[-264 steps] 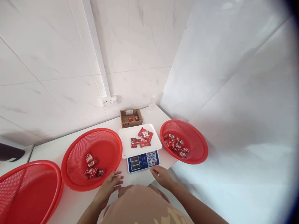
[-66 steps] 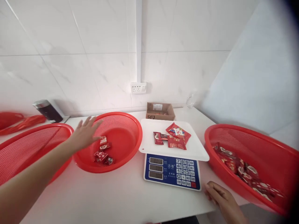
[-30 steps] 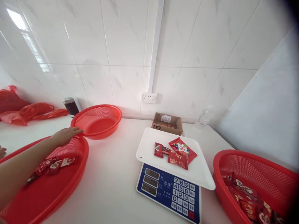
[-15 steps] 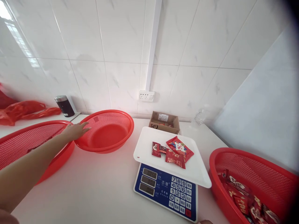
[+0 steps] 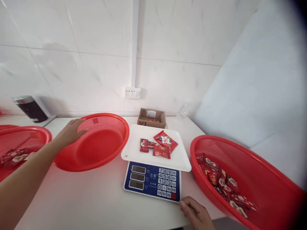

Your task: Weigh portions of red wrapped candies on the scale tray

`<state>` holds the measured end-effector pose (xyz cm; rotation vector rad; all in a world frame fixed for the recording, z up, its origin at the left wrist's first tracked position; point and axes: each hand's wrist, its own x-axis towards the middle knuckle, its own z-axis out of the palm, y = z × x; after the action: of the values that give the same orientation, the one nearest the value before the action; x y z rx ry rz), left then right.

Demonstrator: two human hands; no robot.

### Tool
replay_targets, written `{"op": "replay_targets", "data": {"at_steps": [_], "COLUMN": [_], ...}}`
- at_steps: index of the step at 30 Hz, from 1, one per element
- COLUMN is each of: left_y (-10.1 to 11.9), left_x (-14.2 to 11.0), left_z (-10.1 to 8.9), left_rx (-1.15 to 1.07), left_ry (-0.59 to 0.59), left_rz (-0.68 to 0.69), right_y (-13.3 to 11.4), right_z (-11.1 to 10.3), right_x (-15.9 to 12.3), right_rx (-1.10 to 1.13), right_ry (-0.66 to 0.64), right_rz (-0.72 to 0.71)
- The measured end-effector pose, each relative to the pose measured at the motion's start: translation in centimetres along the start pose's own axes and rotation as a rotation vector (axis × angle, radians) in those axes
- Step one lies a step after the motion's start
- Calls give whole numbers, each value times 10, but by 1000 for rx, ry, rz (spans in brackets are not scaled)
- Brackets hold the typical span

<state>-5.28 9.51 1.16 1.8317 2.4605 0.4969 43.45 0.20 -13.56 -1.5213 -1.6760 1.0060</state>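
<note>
My left hand (image 5: pixel 70 131) is curled over the left rim of an empty red mesh basket (image 5: pixel 105 153), which stands just left of a weighing scale. The scale has a white tray (image 5: pixel 134 150) and a blue keypad panel (image 5: pixel 144 185). A few red snack packets (image 5: pixel 159 145) lie on the tray. My right hand (image 5: pixel 196 212) rests on the white table by the scale's front right corner, fingers curled, with nothing seen in it. A large red basket (image 5: pixel 251 159) at the right holds several red packets (image 5: pixel 220 182).
Another red basket (image 5: pixel 31 135) at the far left holds a few packets (image 5: pixel 13 156). A small cardboard box (image 5: pixel 152 117) stands against the tiled wall behind the scale, with a clear bottle (image 5: pixel 183 110) beside it. A dark cylinder (image 5: pixel 30 108) stands at back left, and a wall socket (image 5: pixel 132 92) is above.
My left hand has drawn the empty basket forward and right, up beside the scale. My right hand has come into view at the scale's front corner. The view has swung right.
</note>
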Motion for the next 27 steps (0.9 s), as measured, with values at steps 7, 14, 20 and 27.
{"op": "replay_targets", "data": {"at_steps": [7,14,20,27], "left_y": [114,149,136,134], "left_x": [-122,-174,-174,-169], "left_z": [63,139,157,163], "left_rx": [-471,-618,-723,-869], "left_ry": [353,80,-27,-214], "left_rz": [581,1138,982,784], "right_y": [-79,-126,-161,-255], "right_z": [-13,4,-1,30], "right_x": [58,122,130,147], "right_rx": [-286,-818,-935,-378], "right_ry": [77,-119,-160,-175], "right_rz": [-372,-430,-263,-567]}}
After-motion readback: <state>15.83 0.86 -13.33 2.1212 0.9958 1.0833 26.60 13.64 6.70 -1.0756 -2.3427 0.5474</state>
